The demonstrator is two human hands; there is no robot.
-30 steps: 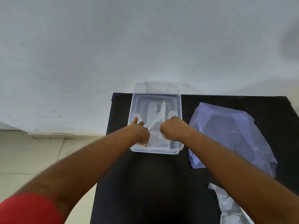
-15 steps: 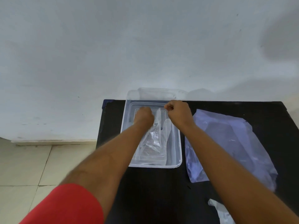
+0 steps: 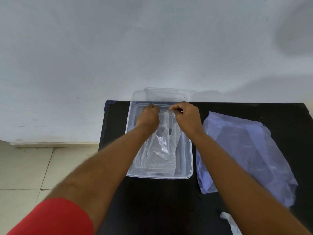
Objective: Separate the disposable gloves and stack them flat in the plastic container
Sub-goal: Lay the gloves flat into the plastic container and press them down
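glove point(image 3: 162, 143) axis: laid lengthwise in container point(image 3: 189, 173), tips pinched at upper frame by right hand point(image 3: 187, 118) fingers
left hand point(image 3: 149, 117): curled shut at same end, pinch hidden

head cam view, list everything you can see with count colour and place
plastic container: one, clear, on the table's left part
disposable glove: at least one, clear, lying in the container
lid: one, clear, behind the container against the wall
plastic bag: one, bluish, flat on the table right of the container
crumpled plastic: one, white, bottom right edge
table: one, black
left hand: pinching over the container's far end
right hand: pinching a glove fingertip
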